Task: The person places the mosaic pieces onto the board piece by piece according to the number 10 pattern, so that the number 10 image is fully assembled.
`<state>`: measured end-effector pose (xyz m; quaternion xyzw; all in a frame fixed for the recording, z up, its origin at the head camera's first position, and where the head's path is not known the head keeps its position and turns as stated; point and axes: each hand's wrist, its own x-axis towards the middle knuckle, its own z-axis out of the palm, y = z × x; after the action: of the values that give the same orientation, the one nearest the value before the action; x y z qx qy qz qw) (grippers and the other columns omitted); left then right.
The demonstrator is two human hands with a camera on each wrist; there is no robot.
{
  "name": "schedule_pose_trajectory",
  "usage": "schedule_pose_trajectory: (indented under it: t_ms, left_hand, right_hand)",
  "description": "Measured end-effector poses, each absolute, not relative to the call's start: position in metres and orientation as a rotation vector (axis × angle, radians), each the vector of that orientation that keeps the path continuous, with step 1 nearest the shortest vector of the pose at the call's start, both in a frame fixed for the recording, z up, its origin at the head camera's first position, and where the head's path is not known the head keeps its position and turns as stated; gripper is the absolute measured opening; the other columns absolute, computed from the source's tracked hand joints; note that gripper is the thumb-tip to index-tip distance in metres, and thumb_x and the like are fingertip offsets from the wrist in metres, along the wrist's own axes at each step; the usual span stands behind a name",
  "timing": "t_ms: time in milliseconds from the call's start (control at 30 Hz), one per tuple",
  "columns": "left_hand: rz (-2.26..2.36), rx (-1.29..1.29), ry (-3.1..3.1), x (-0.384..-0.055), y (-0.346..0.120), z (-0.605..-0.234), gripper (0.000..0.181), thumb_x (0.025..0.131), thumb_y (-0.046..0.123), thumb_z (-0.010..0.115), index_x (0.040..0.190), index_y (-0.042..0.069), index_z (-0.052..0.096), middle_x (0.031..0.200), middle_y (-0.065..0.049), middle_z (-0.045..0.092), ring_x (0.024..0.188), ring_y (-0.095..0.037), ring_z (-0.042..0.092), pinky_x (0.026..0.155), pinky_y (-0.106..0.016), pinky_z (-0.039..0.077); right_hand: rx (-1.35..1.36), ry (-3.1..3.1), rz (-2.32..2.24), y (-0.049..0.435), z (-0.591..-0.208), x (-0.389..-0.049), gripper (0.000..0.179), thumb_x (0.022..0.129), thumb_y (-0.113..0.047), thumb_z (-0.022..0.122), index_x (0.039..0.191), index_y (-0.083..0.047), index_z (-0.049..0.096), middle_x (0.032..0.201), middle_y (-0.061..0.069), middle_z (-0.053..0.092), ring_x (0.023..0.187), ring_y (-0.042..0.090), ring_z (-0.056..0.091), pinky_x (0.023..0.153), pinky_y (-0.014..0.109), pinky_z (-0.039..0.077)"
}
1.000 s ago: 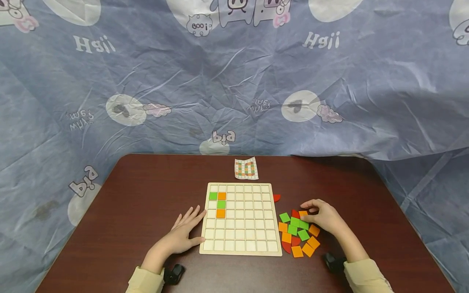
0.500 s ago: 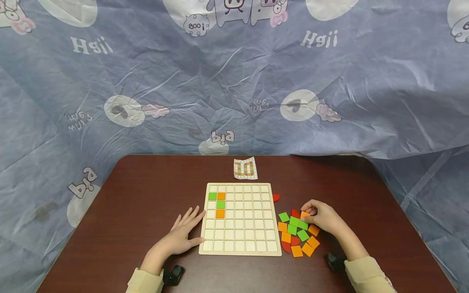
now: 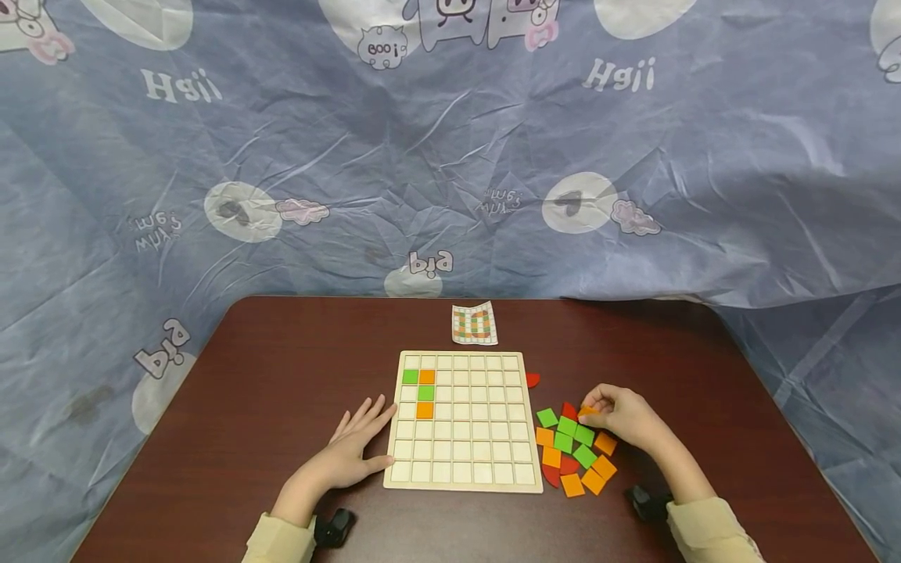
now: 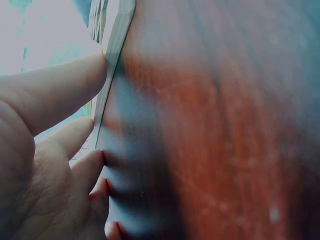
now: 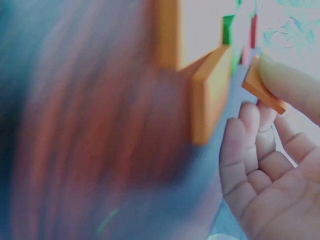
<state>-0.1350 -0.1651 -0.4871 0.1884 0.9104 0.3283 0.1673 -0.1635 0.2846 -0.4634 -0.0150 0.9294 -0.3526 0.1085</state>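
A pale wooden grid board lies on the table, with two green and two orange square tiles set in its upper left cells. My left hand rests at the board's left edge, fingers spread; in the left wrist view its thumb touches the board's side. To the right of the board, my right hand pinches an orange square tile between thumb and fingers, tilted above the loose pile. Beneath and in front of that hand lie several green tiles, orange tiles and red quarter-round pieces.
A small printed card with a coloured grid pattern lies behind the board. One red piece sits apart at the board's right edge. The dark brown table ends at a blue patterned cloth.
My right hand has picked up the orange tile from the pile's far side and tilted it. The left hand stays in place at the board's edge.
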Motion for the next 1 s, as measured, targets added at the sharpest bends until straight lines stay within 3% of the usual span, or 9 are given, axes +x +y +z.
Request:
schedule_pose_trajectory:
  t_ms: [267, 1000]
  left_hand:
    - [0.930, 0.536, 2.589, -0.134, -0.165, -0.485, 0.078, 0.093, 0.027, 0.069, 0.157, 0.013, 0.026, 0.165, -0.016, 0.014, 0.153, -0.040, 0.004, 0.119, -0.063, -0.002]
    - [0.924, 0.537, 2.602, -0.136, -0.167, -0.491, 0.079, 0.092, 0.026, 0.069, 0.157, 0.014, 0.027, 0.165, -0.015, 0.014, 0.153, -0.038, 0.005, 0.120, -0.062, -0.001]
  right_hand:
    - [-0.077, 2.712, -1.194, 0.256, -0.452, -0.164, 0.024, 0.086, -0.023, 0.077, 0.099, -0.006, 0.065, 0.089, 0.005, 0.064, 0.078, 0.017, 0.057, 0.066, 0.022, 0.051]
    - [-0.243, 2.358, -1.614, 0.151, -0.442, -0.165, 0.027, 0.084, -0.010, 0.077, 0.105, 0.000, 0.065, 0.093, 0.010, 0.067, 0.078, 0.012, 0.065, 0.070, 0.021, 0.054]
